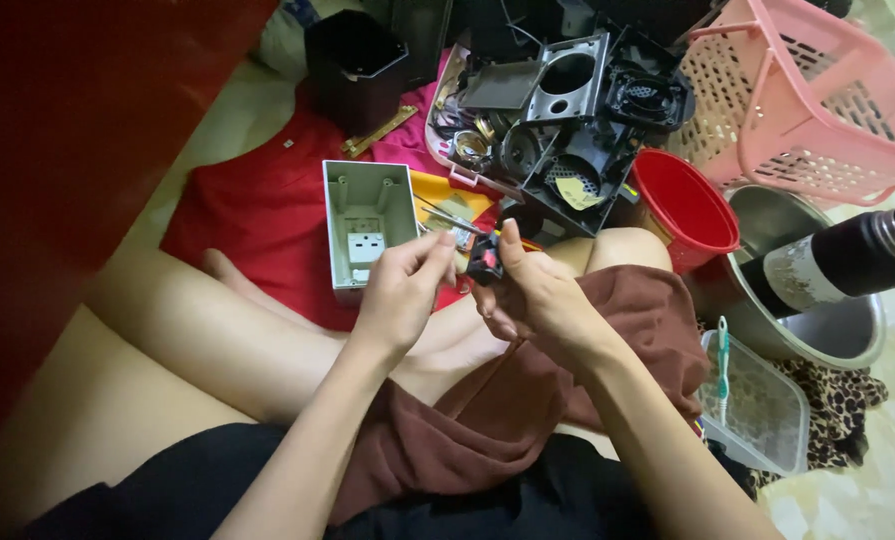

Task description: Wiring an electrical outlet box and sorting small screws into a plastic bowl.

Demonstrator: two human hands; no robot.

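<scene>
My right hand (532, 295) grips a small black part with a red spot (485, 260), thumb raised over it. My left hand (402, 290) pinches something tiny at its fingertips beside that part; I cannot make out what it is. Both hands hover above my crossed legs and a brown cloth (507, 400). Just beyond my left hand lies an open grey plastic box (367, 225) with a white socket piece inside. A thin metal tool (452, 220) lies past the fingers.
A heap of black plastic housings and speaker parts (567, 120) sits behind on a red cloth (257, 200). To the right are a red cup (685, 205), a pink basket (807, 90), a metal pot (827, 330) with a dark flask (847, 260), and a clear tray (757, 410).
</scene>
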